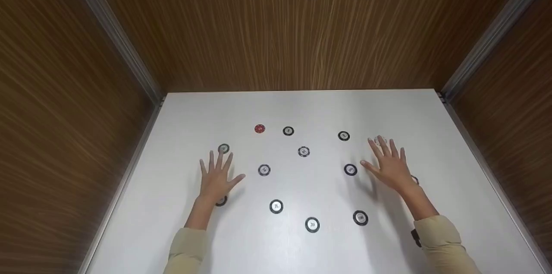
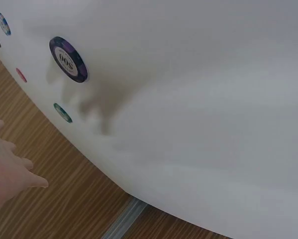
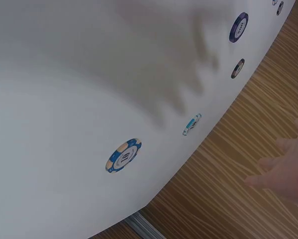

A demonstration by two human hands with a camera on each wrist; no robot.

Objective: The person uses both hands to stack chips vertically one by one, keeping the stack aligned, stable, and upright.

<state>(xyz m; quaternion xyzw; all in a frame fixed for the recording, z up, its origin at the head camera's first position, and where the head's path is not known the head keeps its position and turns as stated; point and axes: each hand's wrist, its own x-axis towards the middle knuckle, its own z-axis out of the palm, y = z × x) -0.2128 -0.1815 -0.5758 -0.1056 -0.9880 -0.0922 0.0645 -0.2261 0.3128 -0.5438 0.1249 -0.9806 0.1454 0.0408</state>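
Observation:
My left hand (image 1: 215, 182) hovers over the white table with fingers spread, holding nothing. Its fingertips reach towards a green poker chip (image 1: 224, 148), and a dark chip (image 1: 221, 201) is partly hidden under its wrist. On the right, my right hand (image 1: 390, 169) is also spread and holds nothing. Its fingers partly cover a pale chip (image 1: 380, 140); a purple chip (image 1: 350, 169) lies left of its thumb. Another chip (image 1: 415, 180) is mostly hidden behind that wrist. The right wrist view shows a blue-and-peach chip (image 3: 124, 156) lying flat on the table.
Between the hands lie several more chips, among them a red chip (image 1: 259, 128) and a black chip (image 1: 312, 225) near the front. Wood-grain panels (image 1: 293, 28) with grey metal corner strips (image 1: 116, 28) enclose the white tabletop (image 1: 302, 105) at the back and sides.

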